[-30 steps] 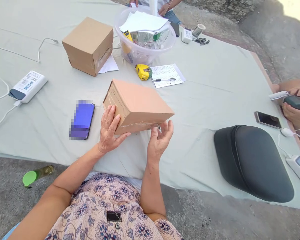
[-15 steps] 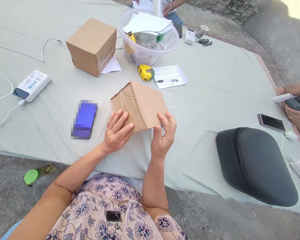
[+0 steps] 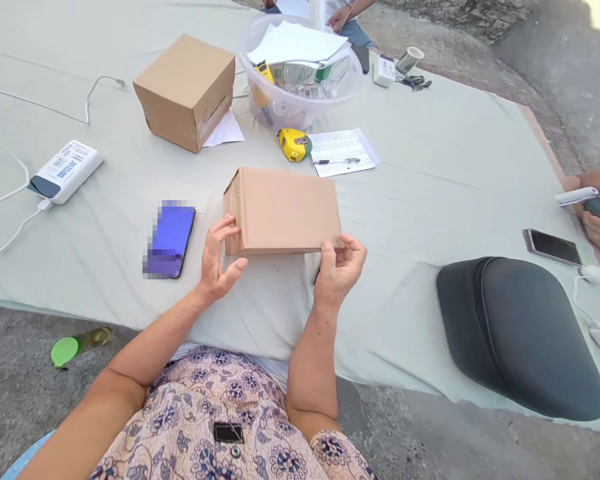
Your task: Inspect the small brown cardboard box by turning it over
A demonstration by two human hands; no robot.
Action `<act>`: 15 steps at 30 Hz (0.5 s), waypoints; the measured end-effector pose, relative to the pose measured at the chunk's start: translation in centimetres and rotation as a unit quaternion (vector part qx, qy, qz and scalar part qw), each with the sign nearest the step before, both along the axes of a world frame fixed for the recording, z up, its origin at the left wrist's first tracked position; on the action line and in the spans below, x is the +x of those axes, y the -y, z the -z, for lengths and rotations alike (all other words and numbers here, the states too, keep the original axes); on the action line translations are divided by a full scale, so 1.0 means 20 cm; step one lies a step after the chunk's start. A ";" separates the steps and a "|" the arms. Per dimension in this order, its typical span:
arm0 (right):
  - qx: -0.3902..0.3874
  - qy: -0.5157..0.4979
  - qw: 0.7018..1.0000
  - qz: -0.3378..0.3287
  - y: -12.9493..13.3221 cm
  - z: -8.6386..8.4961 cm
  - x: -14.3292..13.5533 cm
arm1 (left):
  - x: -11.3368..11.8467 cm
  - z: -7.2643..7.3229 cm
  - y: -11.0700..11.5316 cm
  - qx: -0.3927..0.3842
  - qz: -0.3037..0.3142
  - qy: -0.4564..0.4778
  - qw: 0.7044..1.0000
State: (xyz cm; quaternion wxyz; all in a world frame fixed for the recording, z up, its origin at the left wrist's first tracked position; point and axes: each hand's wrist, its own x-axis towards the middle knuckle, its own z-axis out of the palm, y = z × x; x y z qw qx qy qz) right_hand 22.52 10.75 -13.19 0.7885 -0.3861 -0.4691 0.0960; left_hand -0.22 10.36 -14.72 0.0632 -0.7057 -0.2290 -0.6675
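A brown cardboard box (image 3: 291, 210) lies before me on the cloth-covered table, its long smooth side facing up. My left hand (image 3: 219, 260) rests its fingertips against the taped left end, thumb spread away from the box. At the near right corner my right hand (image 3: 341, 267) grips the box between thumb and fingers. Something small and dark shows beside the right thumb, mostly hidden. Left of the box lies a phone (image 3: 171, 240) with a blue, blurred screen. A yellow tape measure (image 3: 294, 145) sits just beyond the box, beside a printed sheet (image 3: 347, 143) with a pen (image 3: 336, 161) on it.
A second cardboard box (image 3: 185, 90) stands behind, next to a plastic basin (image 3: 300, 110) of bottles and papers. A white power bank (image 3: 67, 170) with cables is at left. A black padded seat (image 3: 520, 333) and another phone (image 3: 553, 247) lie at right. Other people's hands show at the edges.
The box has been turned, so its long side now runs left to right and its taped end faces left. My left hand has shifted to that end; my right hand moved slightly right.
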 end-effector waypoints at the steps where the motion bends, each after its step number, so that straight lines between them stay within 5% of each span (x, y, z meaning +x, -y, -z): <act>1: 0.004 -0.005 1.000 -0.015 0.01 0.01 -0.01 | -0.01 0.01 -0.01 -0.021 0.013 0.014 1.000; 6: -0.003 0.020 0.999 -0.037 0.06 0.10 0.00 | -0.01 0.02 -0.02 -0.095 0.013 0.039 0.995; 15: 0.018 0.032 0.999 -0.040 0.10 0.28 0.07 | 0.01 0.02 -0.04 -0.025 0.073 0.080 0.994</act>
